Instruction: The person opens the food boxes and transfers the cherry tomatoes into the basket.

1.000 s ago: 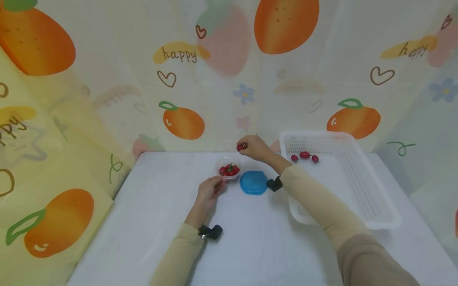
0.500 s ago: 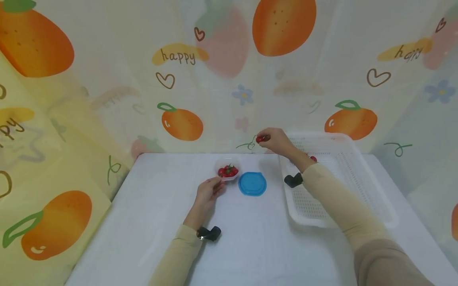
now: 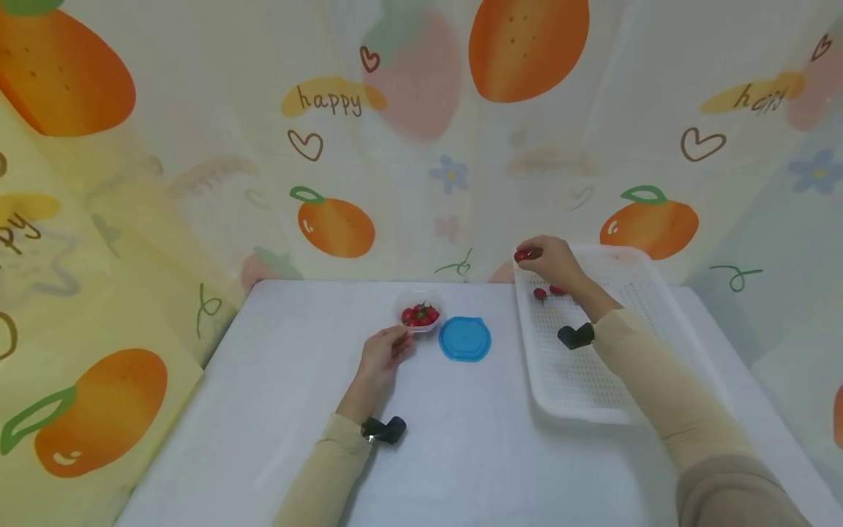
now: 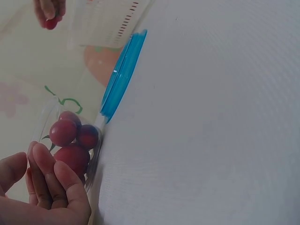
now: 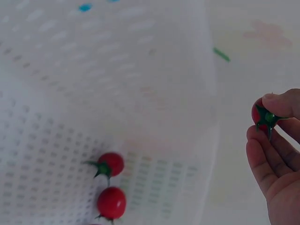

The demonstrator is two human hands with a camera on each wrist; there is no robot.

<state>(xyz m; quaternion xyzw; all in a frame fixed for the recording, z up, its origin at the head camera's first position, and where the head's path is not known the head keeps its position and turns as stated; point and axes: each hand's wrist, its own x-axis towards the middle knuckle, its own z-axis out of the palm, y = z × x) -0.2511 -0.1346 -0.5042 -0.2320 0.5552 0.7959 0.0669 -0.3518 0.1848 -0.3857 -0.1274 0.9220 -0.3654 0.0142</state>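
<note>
My right hand (image 3: 549, 258) pinches a red cherry tomato (image 5: 261, 112) with a green calyx, above the back left rim of the white perforated basket (image 3: 546, 366). More cherry tomatoes (image 5: 111, 202) lie inside the basket near its back wall; in the head view my hand partly covers them. At the near rim of a small clear plastic container (image 3: 420, 297), my left hand (image 3: 380, 359) holds the edge between thumb and fingers. Several cherry tomatoes (image 4: 71, 158) fill that container. Beside it, a blue lid (image 3: 465, 339) lies flat on the table.
A white cloth covers the table (image 3: 435, 454). Its back edge meets a curtain (image 3: 415, 212) printed with fruit. The basket takes up the right side of the table. Each wrist carries a small black camera (image 3: 385, 430).
My right hand has moved right with its cherry tomato, from above the clear container to the basket's back left rim. My left hand stays at the container.
</note>
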